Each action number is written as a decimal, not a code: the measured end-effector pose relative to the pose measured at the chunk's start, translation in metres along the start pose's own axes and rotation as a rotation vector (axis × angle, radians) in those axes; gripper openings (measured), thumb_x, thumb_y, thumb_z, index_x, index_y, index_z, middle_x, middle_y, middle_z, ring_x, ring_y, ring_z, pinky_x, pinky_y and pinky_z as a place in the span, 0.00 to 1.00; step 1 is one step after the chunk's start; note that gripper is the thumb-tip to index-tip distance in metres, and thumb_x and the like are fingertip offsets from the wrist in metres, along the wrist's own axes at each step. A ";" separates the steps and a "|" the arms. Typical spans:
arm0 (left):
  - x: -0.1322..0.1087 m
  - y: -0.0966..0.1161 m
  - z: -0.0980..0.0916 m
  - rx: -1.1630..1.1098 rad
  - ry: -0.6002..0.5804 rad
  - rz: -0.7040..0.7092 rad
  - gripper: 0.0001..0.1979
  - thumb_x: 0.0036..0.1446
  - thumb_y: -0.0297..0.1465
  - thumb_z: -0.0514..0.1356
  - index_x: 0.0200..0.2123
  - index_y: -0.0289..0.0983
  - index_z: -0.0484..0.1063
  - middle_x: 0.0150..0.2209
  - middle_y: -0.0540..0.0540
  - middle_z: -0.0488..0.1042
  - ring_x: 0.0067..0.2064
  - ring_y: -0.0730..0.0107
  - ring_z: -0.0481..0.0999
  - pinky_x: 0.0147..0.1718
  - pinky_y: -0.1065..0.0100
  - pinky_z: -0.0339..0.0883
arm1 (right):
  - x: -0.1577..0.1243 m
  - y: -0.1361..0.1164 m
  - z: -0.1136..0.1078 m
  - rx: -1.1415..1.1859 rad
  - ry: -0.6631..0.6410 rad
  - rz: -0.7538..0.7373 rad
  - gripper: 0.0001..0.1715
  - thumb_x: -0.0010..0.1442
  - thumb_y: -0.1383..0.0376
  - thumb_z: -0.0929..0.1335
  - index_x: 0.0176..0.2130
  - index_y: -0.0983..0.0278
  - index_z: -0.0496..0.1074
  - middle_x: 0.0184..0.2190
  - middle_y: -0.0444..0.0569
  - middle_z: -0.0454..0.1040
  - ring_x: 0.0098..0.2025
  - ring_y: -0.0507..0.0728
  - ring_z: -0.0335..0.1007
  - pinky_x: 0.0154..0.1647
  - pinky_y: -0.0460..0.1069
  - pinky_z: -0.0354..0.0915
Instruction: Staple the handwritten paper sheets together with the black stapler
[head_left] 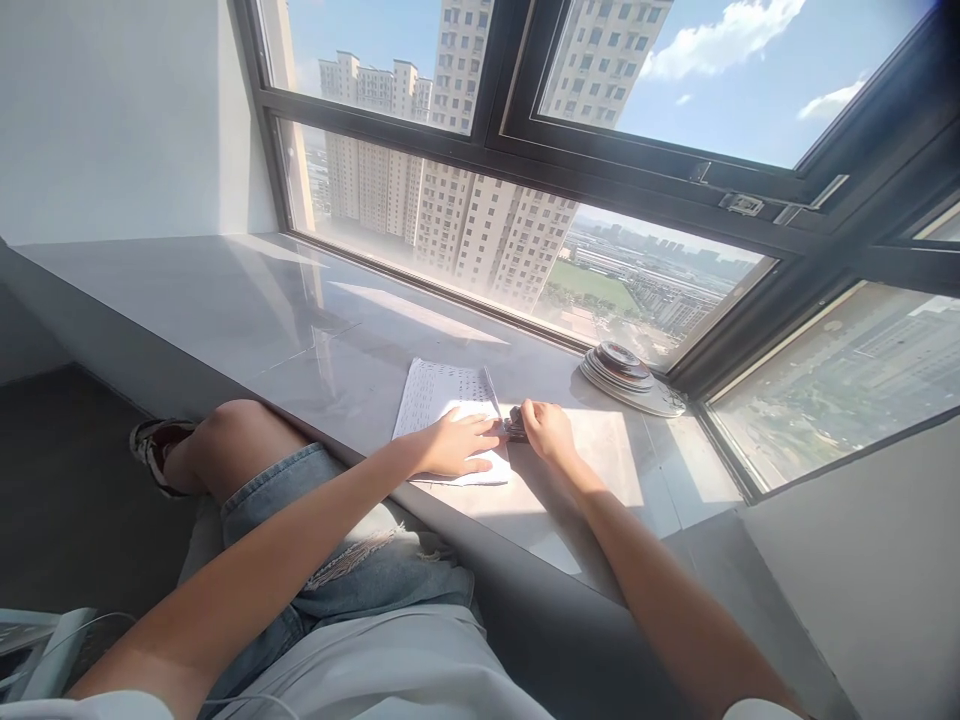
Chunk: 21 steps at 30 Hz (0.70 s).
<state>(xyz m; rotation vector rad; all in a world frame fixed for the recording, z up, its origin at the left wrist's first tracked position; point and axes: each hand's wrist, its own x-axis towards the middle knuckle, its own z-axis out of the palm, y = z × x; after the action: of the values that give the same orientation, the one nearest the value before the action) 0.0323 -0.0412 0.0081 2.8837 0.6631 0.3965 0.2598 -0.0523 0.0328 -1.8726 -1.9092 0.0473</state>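
Observation:
An open notebook or stack of white sheets (pixel 442 395) with rows of handwriting lies on the pale window ledge. My left hand (pixel 455 445) rests flat on its lower part, fingers spread, with the fingertips at the right edge. Just beyond that edge, my right hand (pixel 547 428) is closed, its fingers on a small dark object with shiny parts (pixel 516 424). The hand partly covers this object, so its exact kind cannot be made out. A thin, slanting strip (pixel 492 391) stands at the right edge of the sheets; whether it is a page edge or a pen is unclear.
The wide ledge (pixel 300 330) runs along a dark-framed window (pixel 600 160). A stack of round, plate-like discs (pixel 626 378) sits near the window corner on the right. My bent leg (pixel 240 445) is beside the ledge's front edge. A pale frame (pixel 52 650) stands at lower left.

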 end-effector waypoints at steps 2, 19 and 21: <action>-0.001 0.001 0.000 0.006 0.011 0.002 0.24 0.68 0.46 0.53 0.63 0.46 0.69 0.66 0.42 0.66 0.68 0.48 0.61 0.65 0.50 0.49 | 0.000 0.000 0.000 -0.009 0.003 -0.008 0.26 0.69 0.60 0.55 0.20 0.61 0.56 0.18 0.45 0.63 0.23 0.52 0.51 0.27 0.48 0.46; -0.006 0.011 0.004 -0.001 0.009 -0.054 0.27 0.69 0.49 0.50 0.65 0.46 0.66 0.68 0.42 0.64 0.70 0.48 0.57 0.67 0.47 0.43 | -0.002 -0.007 -0.001 -0.144 -0.009 -0.047 0.26 0.70 0.63 0.56 0.20 0.62 0.60 0.22 0.50 0.72 0.24 0.53 0.61 0.29 0.49 0.47; -0.007 0.011 0.005 -0.005 0.022 -0.054 0.26 0.69 0.49 0.50 0.65 0.47 0.67 0.68 0.43 0.64 0.70 0.48 0.57 0.67 0.47 0.43 | -0.002 -0.007 -0.001 -0.154 -0.006 -0.062 0.26 0.70 0.63 0.56 0.21 0.62 0.60 0.23 0.50 0.72 0.25 0.53 0.62 0.29 0.49 0.47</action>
<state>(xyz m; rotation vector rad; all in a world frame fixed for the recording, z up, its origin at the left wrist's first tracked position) 0.0323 -0.0540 0.0045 2.8540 0.7409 0.4221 0.2535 -0.0552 0.0351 -1.9108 -2.0244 -0.1169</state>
